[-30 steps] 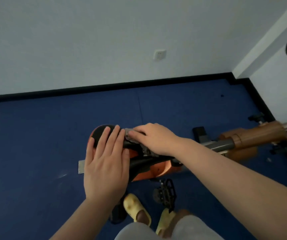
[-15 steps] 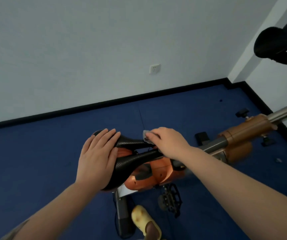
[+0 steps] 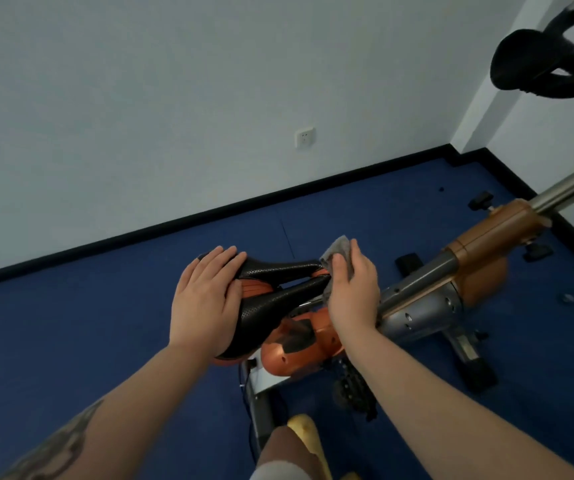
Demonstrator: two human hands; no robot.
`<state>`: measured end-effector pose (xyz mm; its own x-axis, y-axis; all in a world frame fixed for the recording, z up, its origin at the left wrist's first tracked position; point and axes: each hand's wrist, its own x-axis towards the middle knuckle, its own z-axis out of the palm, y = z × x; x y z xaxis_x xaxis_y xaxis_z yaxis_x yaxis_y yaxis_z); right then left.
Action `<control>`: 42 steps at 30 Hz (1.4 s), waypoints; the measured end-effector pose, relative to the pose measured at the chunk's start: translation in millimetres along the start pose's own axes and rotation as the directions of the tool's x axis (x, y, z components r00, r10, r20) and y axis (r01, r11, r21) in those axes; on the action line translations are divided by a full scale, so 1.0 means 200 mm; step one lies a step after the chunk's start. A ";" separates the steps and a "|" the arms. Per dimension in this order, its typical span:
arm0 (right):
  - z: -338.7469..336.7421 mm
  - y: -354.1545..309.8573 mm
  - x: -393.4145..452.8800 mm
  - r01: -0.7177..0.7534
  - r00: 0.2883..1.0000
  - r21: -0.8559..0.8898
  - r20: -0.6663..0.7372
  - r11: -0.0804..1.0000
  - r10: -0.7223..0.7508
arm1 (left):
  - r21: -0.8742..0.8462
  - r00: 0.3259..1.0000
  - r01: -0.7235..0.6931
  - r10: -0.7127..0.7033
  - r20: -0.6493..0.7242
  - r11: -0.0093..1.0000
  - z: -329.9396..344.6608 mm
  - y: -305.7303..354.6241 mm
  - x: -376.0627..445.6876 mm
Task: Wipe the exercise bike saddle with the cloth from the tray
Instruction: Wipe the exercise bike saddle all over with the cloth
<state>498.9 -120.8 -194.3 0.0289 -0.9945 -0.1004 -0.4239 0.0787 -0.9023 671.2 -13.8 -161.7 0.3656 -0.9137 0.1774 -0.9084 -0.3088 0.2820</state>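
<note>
Saddle (image 3: 278, 292): black, perforated, split down the middle, orange underside; sits centre of the scene atop the orange-and-grey exercise bike frame (image 3: 417, 303), over the blue floor (image 3: 71, 323).

Cloth (image 3: 339, 252): grey, bunched at the saddle's right end, touching it; a corner stands up past the fingers on the far side. Half a second ago it lay flatter under the hand and further left along the saddle.

Right hand (image 3: 351, 292): grips the cloth, thumb and fingers curled over it, pressing it onto the saddle's right tip. It has shifted right since the earlier frame.

Left hand (image 3: 206, 299): lies flat on the saddle's wide left end, fingers straight and close together, holding nothing; placement unchanged.

Handlebar (image 3: 548, 71): black, upper right, now more in view.

Wall socket (image 3: 304, 138): white, on the far wall.

Yellow slipper (image 3: 308, 434): near edge, below the bike.
</note>
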 end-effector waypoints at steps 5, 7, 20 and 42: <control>0.03 -0.03 0.07 -0.174 0.984 0.102 -0.006 0.979 0.176 | -0.018 1.000 0.008 -0.008 0.009 1.000 0.00 0.01 0.01; 0.03 -0.04 0.11 -0.229 0.973 0.122 0.005 0.966 0.231 | -0.026 1.000 0.001 0.000 0.019 1.000 -0.01 0.01 0.01; 0.07 -0.07 0.08 -0.285 0.949 0.162 -0.092 0.945 0.302 | -0.106 0.999 -0.023 0.026 0.025 0.994 -0.01 -0.02 0.01; 0.45 -0.27 -0.48 -0.329 0.828 0.467 -0.275 0.820 0.489 | -0.261 0.866 -0.456 0.492 0.090 0.851 0.00 -0.21 0.21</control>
<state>600.4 -22.5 -173.5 -0.4327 -0.8036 -0.4087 0.0659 0.4240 -0.9033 724.4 -38.3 -165.7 -0.1484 -0.9669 0.2076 -0.8864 0.2232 0.4056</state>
